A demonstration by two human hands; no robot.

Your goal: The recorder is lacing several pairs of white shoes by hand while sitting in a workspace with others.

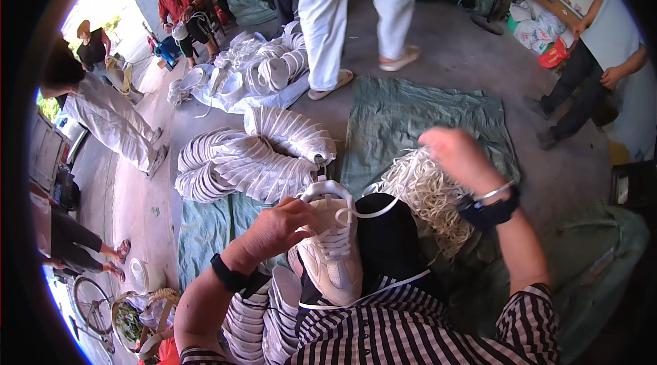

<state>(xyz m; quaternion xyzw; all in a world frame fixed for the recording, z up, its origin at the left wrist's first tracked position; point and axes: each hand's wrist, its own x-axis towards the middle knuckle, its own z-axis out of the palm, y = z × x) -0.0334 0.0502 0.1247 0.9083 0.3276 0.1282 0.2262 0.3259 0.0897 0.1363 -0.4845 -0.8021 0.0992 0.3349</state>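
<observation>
A white sneaker [333, 249] rests on my lap, toe toward me, with white lacing across its front. My left hand [284, 225] grips the sneaker's left side near the opening, fingers bent against it. From the upper part of the shoe a loose white lace [376, 213] loops out to the right, and another length lies across my striped shirt. My right hand [455, 153] is raised over a heap of cream laces [428, 194]. Motion smears its fingers, so whether it holds a lace does not show.
Nested white shoe uppers [253, 160] curve in long rows ahead on a green sheet [424, 108]. More stacked shoes [263, 317] stand by my left side. Beyond lies another shoe pile [256, 71]. Several people stand or sit around; one in white trousers [328, 16] is straight ahead.
</observation>
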